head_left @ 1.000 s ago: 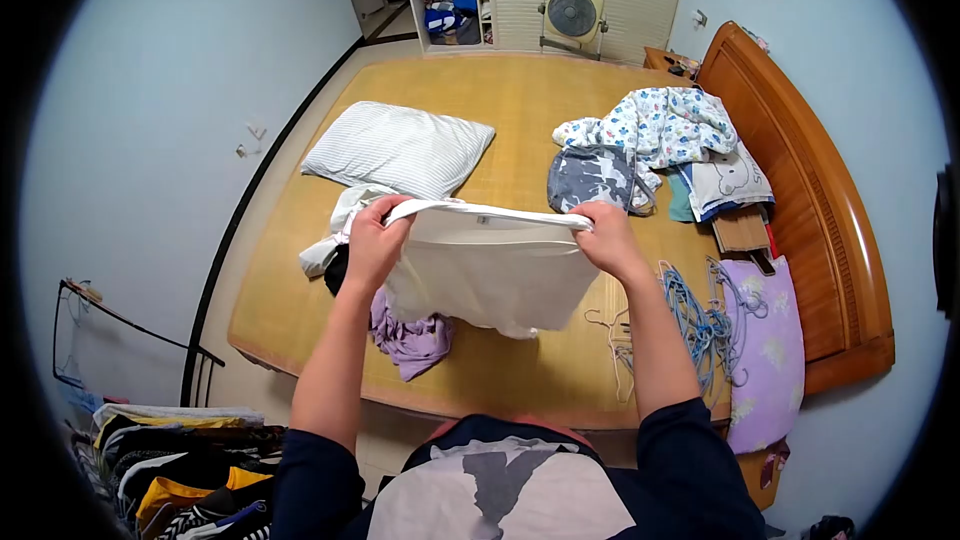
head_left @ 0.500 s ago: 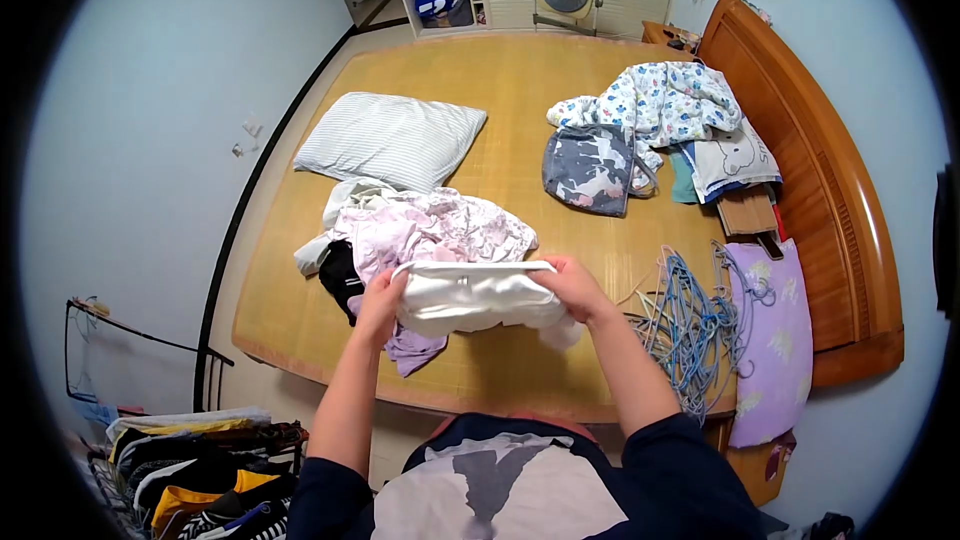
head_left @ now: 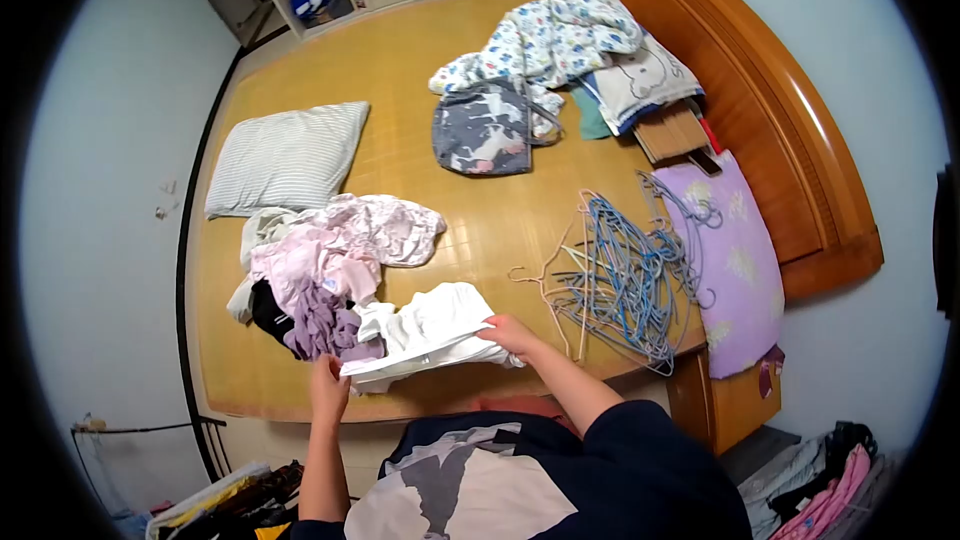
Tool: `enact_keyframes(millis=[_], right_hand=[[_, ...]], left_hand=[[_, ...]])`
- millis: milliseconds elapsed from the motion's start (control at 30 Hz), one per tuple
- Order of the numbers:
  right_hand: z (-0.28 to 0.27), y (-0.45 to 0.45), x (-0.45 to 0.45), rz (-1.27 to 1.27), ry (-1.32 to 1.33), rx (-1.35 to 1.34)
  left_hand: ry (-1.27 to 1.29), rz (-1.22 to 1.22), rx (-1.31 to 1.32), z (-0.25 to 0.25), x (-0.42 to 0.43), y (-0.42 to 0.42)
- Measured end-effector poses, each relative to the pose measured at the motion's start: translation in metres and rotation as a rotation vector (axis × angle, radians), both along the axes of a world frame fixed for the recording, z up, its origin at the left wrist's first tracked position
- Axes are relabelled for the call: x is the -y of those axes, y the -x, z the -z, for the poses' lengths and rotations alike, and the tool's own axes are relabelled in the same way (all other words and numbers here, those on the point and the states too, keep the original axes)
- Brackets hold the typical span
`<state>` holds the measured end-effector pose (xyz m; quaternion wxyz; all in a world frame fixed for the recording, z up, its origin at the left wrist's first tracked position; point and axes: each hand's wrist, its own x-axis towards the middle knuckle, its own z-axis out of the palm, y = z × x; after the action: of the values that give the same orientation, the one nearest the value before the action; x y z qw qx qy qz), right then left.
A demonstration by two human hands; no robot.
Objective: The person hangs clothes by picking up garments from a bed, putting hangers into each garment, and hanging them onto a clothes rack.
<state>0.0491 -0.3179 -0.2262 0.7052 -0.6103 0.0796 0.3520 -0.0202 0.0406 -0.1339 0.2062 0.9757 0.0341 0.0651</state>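
Note:
White pants [head_left: 435, 325] lie spread over the near side of the bed mat, their banded edge pulled straight toward me. My left hand [head_left: 328, 378] pinches one end of that edge, beside a crumpled lavender garment [head_left: 325, 318]. At the other end, my right hand [head_left: 512, 336] grips the band with fingers closed. To the left of the pants is a heap with a pink garment [head_left: 305, 258], a pale floral garment [head_left: 400, 225] and a black one [head_left: 268, 312]. A tangle of blue, grey and pink hangers [head_left: 625, 280] lies to the right.
A striped pillow [head_left: 290, 155] lies at the left, and a patterned grey bag [head_left: 485, 130] farther back by a floral cloth [head_left: 560, 40]. A purple pillow [head_left: 740, 270] rests near the wooden headboard [head_left: 770, 130]. Hanging clothes [head_left: 225, 505] stand low at the left.
The white pants have come down from in front of me onto the mat, and their edge is stretched wider between my hands. My view has turned rightward.

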Motion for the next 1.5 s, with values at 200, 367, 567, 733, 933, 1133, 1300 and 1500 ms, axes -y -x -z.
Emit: enact_keyframes(millis=[200, 367, 567, 733, 933, 1133, 1300, 1500], right_hand=[[0.048, 0.025, 0.025, -0.166, 0.182, 0.105], [0.086, 0.028, 0.064, -0.202, 0.420, 0.157], [0.089, 0.023, 0.103, -0.187, 1.185, 0.162], [0.084, 0.020, 0.111, -0.340, 1.214, -0.054], [0.087, 0.024, 0.111, -0.298, 1.212, 0.031], [0.045, 0.029, 0.109, -0.181, 1.206, 0.167], [0.012, 0.028, 0.132, 0.434, 0.858, 0.585], [-0.082, 0.018, 0.139, 0.313, 0.262, 0.285]], left_hand=[[1.273, -0.454, -0.320, 0.006, 0.063, -0.003], [1.288, -0.491, -0.289, -0.022, 0.107, -0.022], [0.814, -0.372, -0.252, -0.014, 0.109, -0.024], [0.858, -0.399, -0.238, -0.023, 0.110, -0.022], [0.929, -0.485, -0.215, -0.029, 0.104, -0.023], [0.904, -0.470, -0.179, -0.032, 0.101, -0.033], [0.959, -0.513, -0.175, -0.037, 0.093, -0.047], [0.955, -0.563, -0.062, -0.040, 0.065, -0.070]])
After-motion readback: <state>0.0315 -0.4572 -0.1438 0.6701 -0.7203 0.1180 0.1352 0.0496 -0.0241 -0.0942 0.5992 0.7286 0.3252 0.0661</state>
